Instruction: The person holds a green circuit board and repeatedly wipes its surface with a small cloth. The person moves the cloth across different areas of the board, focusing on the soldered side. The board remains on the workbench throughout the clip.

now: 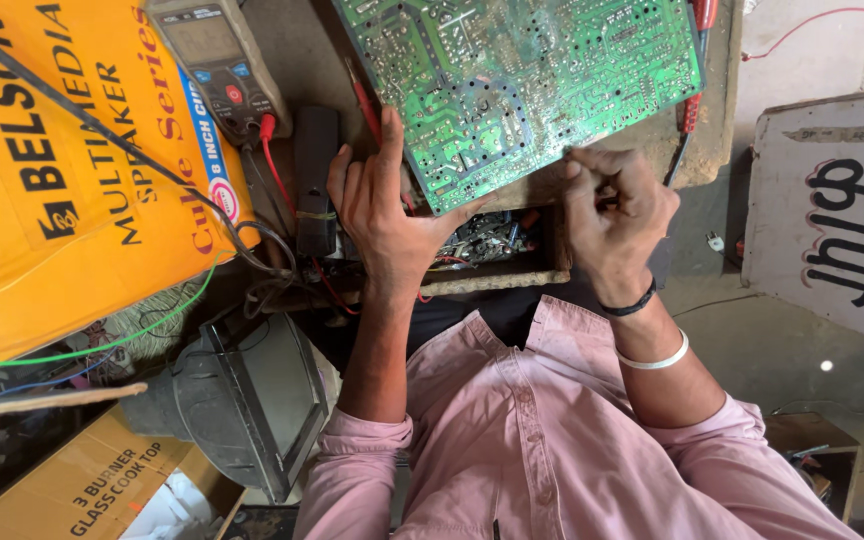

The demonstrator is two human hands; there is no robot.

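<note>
A worn brown surface (302, 60) carries the work. On it lies a green circuit board (522, 80), solder side up, its near corner reaching over the surface's front edge. Left of the board a multimeter (220, 65) rests with its red lead (277, 165) trailing toward the front. A black oblong device (316, 180) lies just beside that lead. Under the front edge, an open wooden tray (492, 270) holds small electronic parts.
</note>
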